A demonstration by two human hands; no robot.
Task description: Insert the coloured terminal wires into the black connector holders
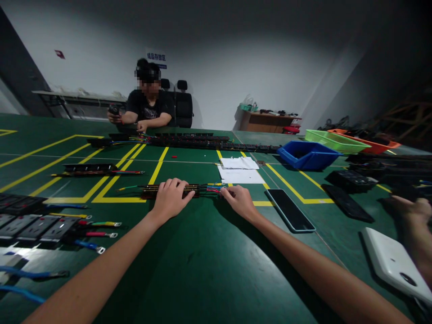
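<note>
My left hand (173, 194) lies over a long dark strip with brass-coloured rails (149, 192), its fingers curled across the top and its thumb at the near side, gripping it. A yellow-green wire (128, 187) sticks out of the strip's left end. Blue, red and other wires (212, 189) run out of its right end. My right hand (239, 200) is closed in a pinch at the tips of these wires; the fingers partly hide the ends. Behind the left hand is another black strip (89, 169) with wires.
Socket strips (43, 230) with lugged wires lie at left. White papers (241, 174), a phone (290, 210), a blue bin (308, 155) and a white device (393, 261) are at right. A person (148, 101) sits opposite; another person's hand (413, 209) is at far right.
</note>
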